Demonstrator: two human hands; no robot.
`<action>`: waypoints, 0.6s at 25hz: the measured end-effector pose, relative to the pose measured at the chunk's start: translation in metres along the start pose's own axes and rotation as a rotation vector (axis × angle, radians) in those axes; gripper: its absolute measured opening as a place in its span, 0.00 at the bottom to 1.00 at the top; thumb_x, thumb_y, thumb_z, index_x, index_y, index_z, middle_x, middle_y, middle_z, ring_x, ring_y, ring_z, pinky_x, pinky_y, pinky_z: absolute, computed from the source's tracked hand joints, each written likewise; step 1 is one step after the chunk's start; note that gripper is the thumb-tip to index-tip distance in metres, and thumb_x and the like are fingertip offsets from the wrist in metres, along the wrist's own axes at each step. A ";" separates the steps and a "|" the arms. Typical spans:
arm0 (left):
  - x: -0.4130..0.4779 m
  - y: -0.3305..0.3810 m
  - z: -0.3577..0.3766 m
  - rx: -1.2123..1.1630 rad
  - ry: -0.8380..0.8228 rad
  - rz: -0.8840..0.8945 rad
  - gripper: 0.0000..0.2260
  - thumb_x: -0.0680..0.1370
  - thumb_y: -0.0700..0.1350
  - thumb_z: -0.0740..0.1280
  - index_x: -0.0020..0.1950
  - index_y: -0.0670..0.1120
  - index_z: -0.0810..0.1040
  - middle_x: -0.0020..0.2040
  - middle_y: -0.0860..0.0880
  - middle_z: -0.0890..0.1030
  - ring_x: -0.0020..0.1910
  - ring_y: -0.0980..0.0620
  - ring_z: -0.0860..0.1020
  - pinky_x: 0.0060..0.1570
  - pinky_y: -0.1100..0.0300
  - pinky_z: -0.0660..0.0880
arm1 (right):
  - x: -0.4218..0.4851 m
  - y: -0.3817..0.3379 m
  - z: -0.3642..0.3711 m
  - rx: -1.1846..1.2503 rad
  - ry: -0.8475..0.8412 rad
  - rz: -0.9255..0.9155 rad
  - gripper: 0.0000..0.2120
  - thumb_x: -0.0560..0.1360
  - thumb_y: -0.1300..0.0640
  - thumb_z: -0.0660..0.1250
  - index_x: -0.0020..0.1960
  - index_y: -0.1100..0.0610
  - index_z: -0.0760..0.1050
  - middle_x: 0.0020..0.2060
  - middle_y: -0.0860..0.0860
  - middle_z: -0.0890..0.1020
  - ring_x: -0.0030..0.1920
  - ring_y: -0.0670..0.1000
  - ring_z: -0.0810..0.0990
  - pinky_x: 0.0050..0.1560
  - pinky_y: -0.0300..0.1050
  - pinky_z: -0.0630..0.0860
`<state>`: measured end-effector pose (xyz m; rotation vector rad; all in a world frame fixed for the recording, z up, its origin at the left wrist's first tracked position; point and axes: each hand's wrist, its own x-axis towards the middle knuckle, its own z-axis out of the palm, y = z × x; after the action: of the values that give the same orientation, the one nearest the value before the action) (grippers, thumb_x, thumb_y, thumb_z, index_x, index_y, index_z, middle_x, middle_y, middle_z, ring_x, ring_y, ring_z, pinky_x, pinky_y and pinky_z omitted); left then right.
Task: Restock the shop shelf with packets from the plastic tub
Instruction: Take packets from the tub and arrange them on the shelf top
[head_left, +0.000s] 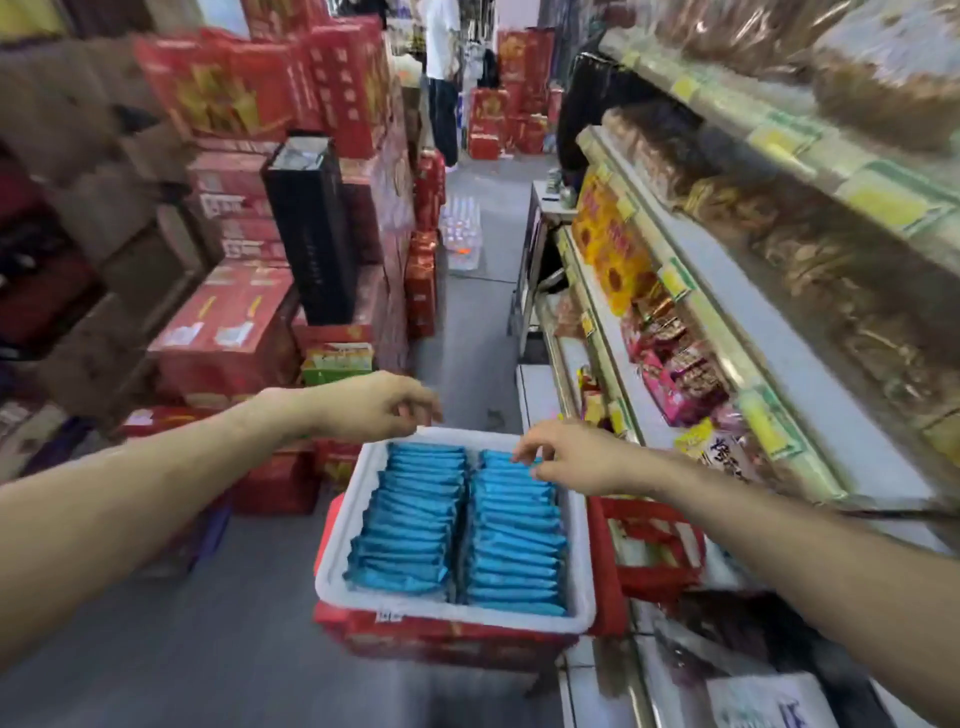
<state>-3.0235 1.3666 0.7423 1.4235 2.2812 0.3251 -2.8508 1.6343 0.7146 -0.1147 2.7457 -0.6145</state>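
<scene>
Packets (511, 512) lie crosswise beneath the right hand (574, 457), which seems to pinch one; left hand (371, 405) hovers empty.

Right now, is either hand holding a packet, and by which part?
Neither holds one yet. The right hand has fingertips on the far end of the right row of blue packets; the left hand hovers over the tub's far rim.

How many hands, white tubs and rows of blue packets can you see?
Hands: 2, the left hand and the right hand
White tub: 1
Rows of blue packets: 2, the left row and the right row
Total: 5
</scene>
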 end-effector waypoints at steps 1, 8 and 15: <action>-0.005 -0.006 0.020 0.003 -0.074 -0.003 0.16 0.77 0.38 0.67 0.62 0.51 0.83 0.55 0.54 0.82 0.52 0.54 0.80 0.57 0.56 0.77 | 0.001 0.001 0.022 0.015 -0.066 -0.009 0.12 0.78 0.60 0.68 0.61 0.52 0.81 0.56 0.50 0.82 0.51 0.47 0.79 0.55 0.42 0.75; -0.025 -0.023 0.111 0.005 -0.242 0.025 0.15 0.79 0.39 0.66 0.63 0.50 0.83 0.61 0.51 0.78 0.59 0.52 0.78 0.61 0.64 0.71 | -0.011 0.009 0.096 0.000 -0.148 0.032 0.14 0.80 0.60 0.66 0.63 0.50 0.80 0.55 0.44 0.75 0.51 0.42 0.72 0.51 0.36 0.65; -0.049 -0.020 0.134 -0.126 -0.282 0.146 0.11 0.78 0.40 0.68 0.56 0.54 0.84 0.52 0.61 0.77 0.49 0.59 0.77 0.50 0.72 0.71 | -0.029 -0.001 0.107 0.080 -0.253 -0.044 0.09 0.78 0.58 0.69 0.53 0.47 0.83 0.49 0.39 0.79 0.52 0.41 0.77 0.57 0.38 0.74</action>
<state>-2.9567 1.3102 0.6274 1.4722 1.9054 0.2873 -2.7882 1.5946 0.6316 -0.2192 2.4775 -0.6712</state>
